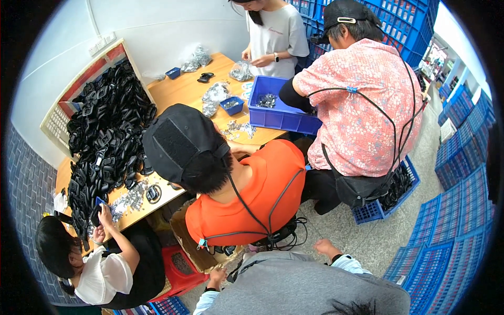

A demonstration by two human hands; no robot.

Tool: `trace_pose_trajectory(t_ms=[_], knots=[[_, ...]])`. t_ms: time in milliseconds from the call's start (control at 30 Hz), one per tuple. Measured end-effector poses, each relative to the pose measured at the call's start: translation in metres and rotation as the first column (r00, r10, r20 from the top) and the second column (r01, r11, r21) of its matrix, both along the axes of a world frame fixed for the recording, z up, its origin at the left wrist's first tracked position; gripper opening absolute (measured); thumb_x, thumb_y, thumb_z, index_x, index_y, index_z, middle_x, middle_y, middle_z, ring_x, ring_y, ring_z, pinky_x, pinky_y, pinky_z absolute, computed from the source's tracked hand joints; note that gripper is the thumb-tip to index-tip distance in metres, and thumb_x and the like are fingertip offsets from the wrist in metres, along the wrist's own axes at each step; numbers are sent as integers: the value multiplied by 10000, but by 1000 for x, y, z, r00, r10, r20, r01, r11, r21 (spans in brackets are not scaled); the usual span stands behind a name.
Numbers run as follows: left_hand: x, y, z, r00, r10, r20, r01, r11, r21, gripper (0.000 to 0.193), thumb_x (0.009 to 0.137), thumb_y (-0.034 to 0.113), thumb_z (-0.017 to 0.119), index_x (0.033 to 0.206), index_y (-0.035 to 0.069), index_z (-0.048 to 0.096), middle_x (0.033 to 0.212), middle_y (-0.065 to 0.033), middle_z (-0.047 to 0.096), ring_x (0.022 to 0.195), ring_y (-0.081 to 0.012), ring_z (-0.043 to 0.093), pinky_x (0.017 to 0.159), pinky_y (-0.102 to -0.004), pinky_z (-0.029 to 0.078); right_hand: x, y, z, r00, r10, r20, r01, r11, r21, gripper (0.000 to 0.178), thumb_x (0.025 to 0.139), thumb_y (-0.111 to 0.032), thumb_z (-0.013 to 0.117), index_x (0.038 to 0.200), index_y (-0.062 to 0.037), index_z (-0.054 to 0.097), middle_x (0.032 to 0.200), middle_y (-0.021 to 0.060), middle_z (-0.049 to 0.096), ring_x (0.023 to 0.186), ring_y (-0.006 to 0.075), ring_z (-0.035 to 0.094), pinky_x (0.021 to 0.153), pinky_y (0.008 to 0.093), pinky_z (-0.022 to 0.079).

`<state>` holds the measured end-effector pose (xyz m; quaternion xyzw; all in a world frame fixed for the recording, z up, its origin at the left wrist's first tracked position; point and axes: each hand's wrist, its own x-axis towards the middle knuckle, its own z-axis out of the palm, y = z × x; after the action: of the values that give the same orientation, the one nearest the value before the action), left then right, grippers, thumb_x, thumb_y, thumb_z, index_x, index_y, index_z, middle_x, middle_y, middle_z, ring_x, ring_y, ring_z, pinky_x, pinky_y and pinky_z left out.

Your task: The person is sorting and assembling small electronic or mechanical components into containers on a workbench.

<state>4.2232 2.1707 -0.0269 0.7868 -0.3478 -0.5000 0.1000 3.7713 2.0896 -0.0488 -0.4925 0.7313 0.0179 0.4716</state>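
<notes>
My left hand [217, 276] hangs beside my grey top at the lower middle, its fingers loosely curled and nothing seen in them. Just beyond it are an open cardboard box [185, 227] and a red plastic stool [181, 270]. On the other side, my right hand [326, 248] is held out over the speckled floor, fingers curled in, also with nothing visible in it. Neither hand touches the work table [173, 90]. Directly ahead sits a person in an orange top [247, 194], seen from behind; the hands of that person are mostly hidden.
Black plastic parts [107, 123] are heaped on the table, near scattered small metal pieces [131, 199]. A blue bin [283, 119] stands at its right end. Three more people work around it. Stacked blue crates [446, 226] line the right; a crate of black parts [396, 191] is on the floor.
</notes>
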Motion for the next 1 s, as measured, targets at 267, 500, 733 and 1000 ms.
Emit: trace_pose_trajectory(t_ms=[267,500,733,1000], knots=[[1,-1,-1,999,31,20,-32,999,29,276,708,268,523,809,11,523,606,-63,538,478,-134,498,414,-256,411,15,-2,25,985,-171,10,171,984,45,201,632,-206,570,716,-24,550,553,51,532,499,139,500,527,263,411],[0,1,0,999,34,9,-34,999,31,238,715,242,519,782,14,535,605,-60,538,484,-129,501,419,-255,411,3,3,-8,977,-196,80,195,981,19,219,632,-204,587,712,-7,533,557,47,516,479,143,490,473,279,412],[-1,2,5,999,35,-22,-34,999,34,227,718,239,517,790,24,535,602,-48,528,473,-130,482,419,-250,400,4,3,-2,989,-145,25,143,988,58,215,643,-210,581,726,-13,551,600,65,528,490,146,492,498,280,417],[2,7,-5,996,83,-19,-82,993,80,279,721,273,505,848,25,508,623,-46,527,496,-130,482,431,-257,398,15,4,24,989,-148,12,147,989,25,234,671,-215,556,786,-12,575,662,68,563,564,160,529,582,277,420]])
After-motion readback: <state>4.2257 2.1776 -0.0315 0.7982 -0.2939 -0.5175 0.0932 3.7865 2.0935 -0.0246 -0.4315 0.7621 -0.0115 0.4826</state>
